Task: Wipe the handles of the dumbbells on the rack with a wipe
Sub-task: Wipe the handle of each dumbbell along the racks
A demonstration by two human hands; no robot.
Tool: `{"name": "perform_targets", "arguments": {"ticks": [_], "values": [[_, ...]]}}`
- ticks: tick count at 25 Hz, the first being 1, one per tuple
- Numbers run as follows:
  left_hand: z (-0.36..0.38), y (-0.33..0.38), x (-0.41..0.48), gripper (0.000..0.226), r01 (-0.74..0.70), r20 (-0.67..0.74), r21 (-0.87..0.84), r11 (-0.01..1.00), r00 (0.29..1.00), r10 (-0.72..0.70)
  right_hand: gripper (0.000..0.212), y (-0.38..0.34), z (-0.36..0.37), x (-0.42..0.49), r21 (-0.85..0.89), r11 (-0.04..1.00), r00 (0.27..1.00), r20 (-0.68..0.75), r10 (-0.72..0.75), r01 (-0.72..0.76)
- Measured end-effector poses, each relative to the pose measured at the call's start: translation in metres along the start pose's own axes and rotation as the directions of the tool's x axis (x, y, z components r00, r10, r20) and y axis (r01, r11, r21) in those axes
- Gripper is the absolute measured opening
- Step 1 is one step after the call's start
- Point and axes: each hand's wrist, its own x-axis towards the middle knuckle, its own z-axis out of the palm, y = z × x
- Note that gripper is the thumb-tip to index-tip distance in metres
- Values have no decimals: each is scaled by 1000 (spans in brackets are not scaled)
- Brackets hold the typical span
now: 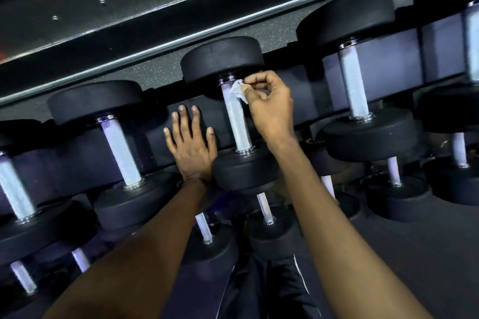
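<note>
Dark rack (85,153) tiers carry rows of black dumbbells. Right hand (269,103) pinches a white wipe (237,89) against the middle dumbbell's handle (237,122), near its far end; left hand (190,145) lies spread flat on the rack beside it.

The right hand (269,106) pinches a small white wipe (237,89) against the far end of a dumbbell's knurled handle (236,122). The left hand (190,142) rests flat, fingers spread, on the dark rack (85,153) just beside that handle.
</note>
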Motion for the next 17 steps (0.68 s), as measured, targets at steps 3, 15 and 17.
{"name": "perform_targets", "arguments": {"ticks": [3, 15, 17], "values": [[-16, 2, 7, 54, 77, 70, -172, 982, 995, -66, 9, -9, -34, -5, -48, 991, 989, -67, -130, 127], [-118, 135, 38, 31, -20, 451, -573, 820, 827, 335, 11, -2, -171, 46, -563, 807, 923, -192, -335, 176], [-92, 161, 45, 50, -60, 544, -451, 891, 773, 328, 11, 1, -179, 53, -629, 753, 940, -106, -326, 190]]}}
